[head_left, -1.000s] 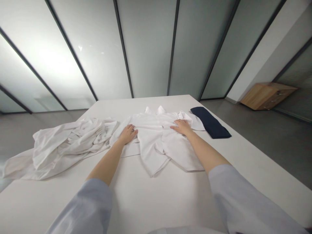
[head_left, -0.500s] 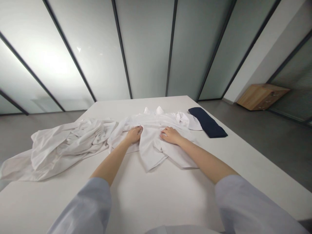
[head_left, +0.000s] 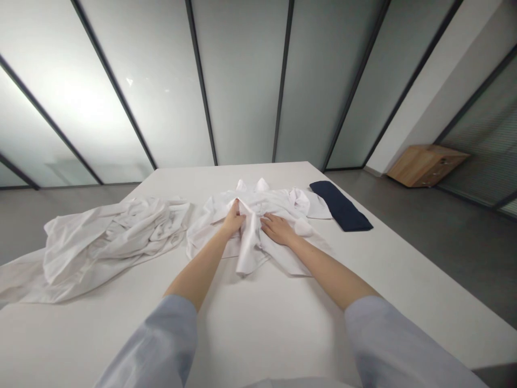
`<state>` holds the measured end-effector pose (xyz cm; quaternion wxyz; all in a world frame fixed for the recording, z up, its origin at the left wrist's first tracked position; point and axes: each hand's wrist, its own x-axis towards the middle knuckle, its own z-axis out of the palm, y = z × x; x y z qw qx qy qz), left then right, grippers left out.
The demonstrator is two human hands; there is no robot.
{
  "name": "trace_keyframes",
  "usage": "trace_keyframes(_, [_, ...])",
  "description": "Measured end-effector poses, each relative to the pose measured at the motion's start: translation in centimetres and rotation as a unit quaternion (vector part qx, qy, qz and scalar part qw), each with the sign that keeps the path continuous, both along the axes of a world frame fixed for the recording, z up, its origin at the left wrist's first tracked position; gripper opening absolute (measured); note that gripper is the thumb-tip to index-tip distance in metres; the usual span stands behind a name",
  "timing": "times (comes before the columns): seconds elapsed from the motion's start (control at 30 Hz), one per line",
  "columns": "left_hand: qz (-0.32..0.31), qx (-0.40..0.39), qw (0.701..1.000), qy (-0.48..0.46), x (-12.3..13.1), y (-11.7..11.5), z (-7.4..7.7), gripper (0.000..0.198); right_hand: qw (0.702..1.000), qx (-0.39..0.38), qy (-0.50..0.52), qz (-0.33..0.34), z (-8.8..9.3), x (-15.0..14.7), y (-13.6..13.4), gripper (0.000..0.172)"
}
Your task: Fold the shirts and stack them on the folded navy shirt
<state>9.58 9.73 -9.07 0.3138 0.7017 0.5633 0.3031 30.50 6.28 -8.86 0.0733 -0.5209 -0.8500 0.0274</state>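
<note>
A white collared shirt (head_left: 278,202) lies spread on the white table (head_left: 258,323), collar at the far side. My left hand (head_left: 233,220) is closed on a raised fold of the shirt's front near its middle. Just to the right, my right hand (head_left: 277,228) lies on the same front with its fingers bent against the cloth; whether it grips the cloth is unclear. A strip of the shirt front stands up between the two hands.
A crumpled heap of white cloth (head_left: 100,242) covers the table's left side. A folded dark navy cloth (head_left: 340,206) lies at the far right. Frosted glass panels stand behind the table, and a wooden cabinet (head_left: 428,164) sits on the floor at the right.
Both hands have slid inward from the shirt's sides to its middle. The left hand has pinched up a fold of the front, and the shirt's lower part has bunched narrower.
</note>
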Motion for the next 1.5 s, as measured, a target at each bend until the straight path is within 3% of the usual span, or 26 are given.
trace_keyframes(0.07, [0.025, -0.061, 0.996, -0.056, -2.1, -0.4, 0.3, 0.079, 1.0, 0.001, -0.002, -0.008, 0.0, 0.4, 0.1, 0.046])
trace_keyframes(0.17, [0.058, -0.085, 0.994, -0.038, -5.5, -1.0, 1.1, 0.071, 1.0, 0.005, -0.001, -0.019, 0.0, 1.4, 0.5, 0.046])
trace_keyframes(0.3, [0.074, -0.05, 0.987, 0.13, -9.4, -1.2, 2.5, 0.053, 1.0, 0.011, -0.007, -0.028, 0.0, 3.4, 1.2, 0.045])
trace_keyframes(0.4, [0.099, 0.001, 0.957, 0.273, -10.9, -1.3, 3.3, 0.048, 0.998, 0.03, -0.01, -0.046, 0.3, 4.4, 1.2, 0.043])
trace_keyframes(0.57, [0.154, 0.087, 0.925, 0.335, -9.0, -2.9, 4.3, 0.035, 0.986, 0.076, -0.019, -0.149, 1.4, 5.1, 0.5, 0.031])
trace_keyframes(0.7, [0.037, 0.119, 0.928, 0.35, -5.0, -4.3, 4.4, 0.027, 0.991, 0.037, -0.029, -0.129, 1.7, 5.8, 0.7, 0.035])
trace_keyframes(0.83, [-0.034, 0.083, 0.92, 0.382, -2.7, -4.1, 2.8, 0.046, 0.996, -0.001, -0.027, -0.087, 1.0, 7.0, 1.8, 0.041])
trace_keyframes(1.0, [-0.025, 0.079, 0.921, 0.379, -3.8, -2.6, 1.2, 0.067, 0.992, 0.013, -0.048, -0.113, 0.3, 8.1, 2.4, 0.046])
trace_keyframes(1.2, [-0.039, 0.145, 0.918, 0.368, -5.9, -2.1, 1.5, 0.066, 0.984, 0.115, -0.043, -0.131, 1.2, 6.9, 1.6, 0.038])
trace_keyframes(1.33, [-0.075, 0.183, 0.914, 0.355, -6.4, -3.0, 1.3, 0.056, 0.994, 0.066, -0.045, -0.081, 0.9, 5.8, 0.9, 0.036])
trace_keyframes(1.5, [-0.134, 0.142, 0.911, 0.363, -6.5, -4.5, 1.6, 0.05, 0.993, 0.045, -0.073, -0.079, 0.9, 5.2, -0.4, 0.044])
